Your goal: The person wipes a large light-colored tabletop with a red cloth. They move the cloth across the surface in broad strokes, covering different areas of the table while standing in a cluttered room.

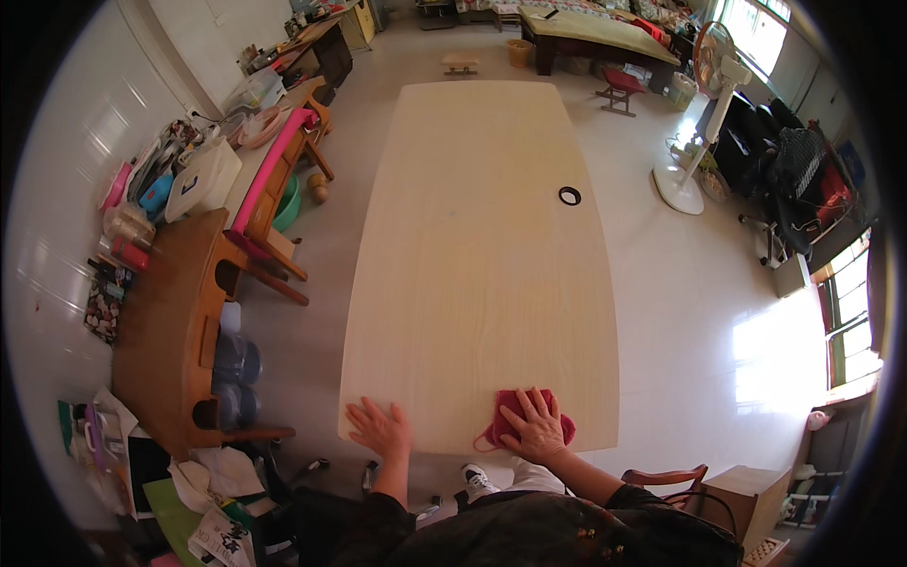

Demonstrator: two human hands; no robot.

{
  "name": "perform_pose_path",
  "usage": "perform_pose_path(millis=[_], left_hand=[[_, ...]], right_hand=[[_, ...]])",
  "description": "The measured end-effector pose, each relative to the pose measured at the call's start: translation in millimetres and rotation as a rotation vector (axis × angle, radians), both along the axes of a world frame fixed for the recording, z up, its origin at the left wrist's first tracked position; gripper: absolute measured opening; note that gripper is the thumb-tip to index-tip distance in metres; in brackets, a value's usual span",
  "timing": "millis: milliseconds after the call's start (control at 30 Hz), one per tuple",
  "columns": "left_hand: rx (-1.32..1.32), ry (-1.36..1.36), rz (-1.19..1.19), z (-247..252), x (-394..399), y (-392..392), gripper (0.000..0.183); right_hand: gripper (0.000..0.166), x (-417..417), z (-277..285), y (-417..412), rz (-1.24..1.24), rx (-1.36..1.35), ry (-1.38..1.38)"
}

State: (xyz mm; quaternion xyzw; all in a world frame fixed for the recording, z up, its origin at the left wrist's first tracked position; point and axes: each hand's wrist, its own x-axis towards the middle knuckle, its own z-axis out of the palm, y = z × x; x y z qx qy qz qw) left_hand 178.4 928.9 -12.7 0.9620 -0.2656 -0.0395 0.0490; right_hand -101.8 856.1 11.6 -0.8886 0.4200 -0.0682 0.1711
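Observation:
A long pale wooden table [475,269] stretches away in front of me. My left hand [380,427] lies with fingers spread on its near left corner, nothing under it that I can see. Near the right end of the same edge, my right hand [536,430] presses flat on a folded dark red cloth [506,407], fingers spread over it. A thin pinkish loop of cord or yarn sticks out from the cloth's left side. Farther up, close to the table's right edge, sits a black ring-shaped object [570,196], apparently a roll of tape.
Left of the table stand a brown wooden desk [166,319] and a bench with a pink edge [273,170], both loaded with household items. A white standing fan [719,120] is at the far right. A wooden chair [666,476] is close by on my right.

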Motion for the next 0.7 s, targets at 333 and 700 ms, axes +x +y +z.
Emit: perform_pose_path(millis=[333, 700], left_hand=[[0.103, -0.071, 0.047, -10.5, 3.3, -2.5, 0.070], [0.132, -0.180, -0.009, -30.7, 16.3, 19.9, 0.068]], right_hand=[[0.050, 23.9, -2.7, -159.6, -0.090, -0.152, -0.082], [0.052, 18.8, -24.4, -361.8, -0.218, -0.292, -0.066]])
